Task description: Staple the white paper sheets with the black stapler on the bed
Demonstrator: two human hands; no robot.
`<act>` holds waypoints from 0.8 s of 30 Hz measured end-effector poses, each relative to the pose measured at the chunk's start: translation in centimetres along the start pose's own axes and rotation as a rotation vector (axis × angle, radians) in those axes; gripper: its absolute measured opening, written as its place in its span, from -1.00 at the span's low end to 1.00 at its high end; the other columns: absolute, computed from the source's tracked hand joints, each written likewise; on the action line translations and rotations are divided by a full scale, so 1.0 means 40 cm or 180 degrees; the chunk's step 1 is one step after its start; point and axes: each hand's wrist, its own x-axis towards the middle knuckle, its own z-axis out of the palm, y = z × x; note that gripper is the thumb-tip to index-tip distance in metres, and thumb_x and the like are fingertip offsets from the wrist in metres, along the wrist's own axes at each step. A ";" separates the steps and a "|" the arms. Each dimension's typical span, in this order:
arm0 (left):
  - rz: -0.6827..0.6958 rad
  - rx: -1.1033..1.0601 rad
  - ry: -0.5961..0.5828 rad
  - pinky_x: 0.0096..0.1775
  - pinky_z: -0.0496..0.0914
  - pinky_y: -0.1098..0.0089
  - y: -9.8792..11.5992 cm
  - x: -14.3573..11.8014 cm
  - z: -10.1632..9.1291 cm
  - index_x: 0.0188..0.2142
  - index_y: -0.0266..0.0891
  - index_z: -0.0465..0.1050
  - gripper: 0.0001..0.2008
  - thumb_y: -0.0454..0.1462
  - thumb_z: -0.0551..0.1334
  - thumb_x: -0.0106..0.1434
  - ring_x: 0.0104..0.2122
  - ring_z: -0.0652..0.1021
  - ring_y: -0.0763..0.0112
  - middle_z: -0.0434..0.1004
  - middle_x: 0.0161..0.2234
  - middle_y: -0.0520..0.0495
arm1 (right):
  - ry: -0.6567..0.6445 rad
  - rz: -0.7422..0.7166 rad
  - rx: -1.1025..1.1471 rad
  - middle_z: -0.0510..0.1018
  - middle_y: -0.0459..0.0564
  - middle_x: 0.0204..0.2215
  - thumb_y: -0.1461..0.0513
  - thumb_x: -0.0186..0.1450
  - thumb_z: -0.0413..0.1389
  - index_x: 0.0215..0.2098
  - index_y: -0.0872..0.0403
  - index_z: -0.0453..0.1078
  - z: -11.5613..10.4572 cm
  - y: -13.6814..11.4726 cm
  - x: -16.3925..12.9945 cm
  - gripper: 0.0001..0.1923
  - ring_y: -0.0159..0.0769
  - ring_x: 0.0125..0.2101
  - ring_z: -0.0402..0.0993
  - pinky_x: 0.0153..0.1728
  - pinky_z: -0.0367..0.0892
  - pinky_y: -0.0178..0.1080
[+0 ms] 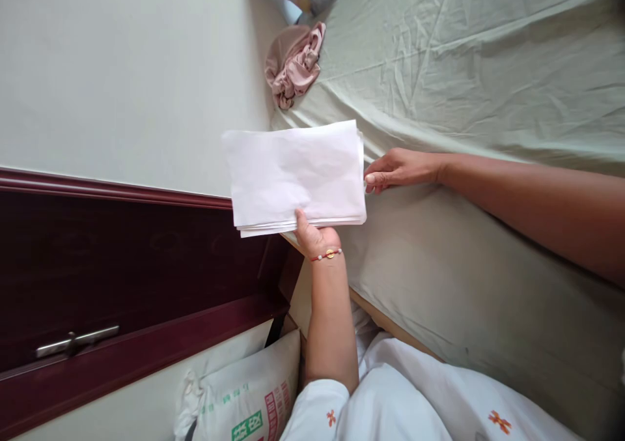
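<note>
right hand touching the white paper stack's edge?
Touching. Head view: right hand has its fingertips against the right edge of the white paper stack, no gap visible.

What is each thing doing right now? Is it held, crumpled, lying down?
Paper stack: held up, sheets together, flat.
Left hand: gripping the stack's lower edge.
Right hand: touching the stack's right edge.
Pink cloth: crumpled on the bed.
Bed sheet: spread out, wrinkled.
Sack: lying beside the bed.

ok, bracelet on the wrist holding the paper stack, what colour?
Red cord bracelet with white beads and a gold charm, on the left hand; head view.
</note>
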 end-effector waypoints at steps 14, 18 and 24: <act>-0.0107 -0.0554 -0.0629 0.01 0.46 0.33 -0.028 -0.027 -0.179 -0.24 -0.03 0.51 -0.74 -0.17 0.53 0.15 -0.18 0.61 0.47 0.64 -0.23 0.12 | 0.0534 -0.0505 0.2188 0.73 0.13 -0.05 0.15 0.03 0.53 -0.05 0.13 0.59 -0.004 0.044 0.015 -0.45 0.08 0.11 0.60 0.30 0.37 0.22; 0.0344 -0.0036 -0.0869 0.10 0.46 0.31 0.018 -0.008 -0.272 -0.05 0.07 0.53 -0.45 -0.13 0.64 -0.02 0.00 0.61 0.38 0.64 -0.07 0.09 | 0.0459 -0.0221 0.2250 0.75 0.04 -0.16 0.15 -0.03 0.56 -0.22 0.07 0.64 -0.011 0.033 0.003 -0.58 0.02 -0.05 0.68 0.15 0.54 0.10; 0.0200 0.0748 -0.0758 0.31 0.39 0.15 0.004 -0.026 -0.258 0.05 -0.14 0.56 -0.22 -0.15 0.70 -0.19 0.14 0.60 0.19 0.67 0.05 -0.11 | 0.0348 -0.0006 0.1963 0.75 0.03 -0.20 0.09 -0.02 0.57 -0.21 0.04 0.67 -0.014 0.023 -0.008 -0.56 0.02 -0.07 0.69 0.11 0.58 0.08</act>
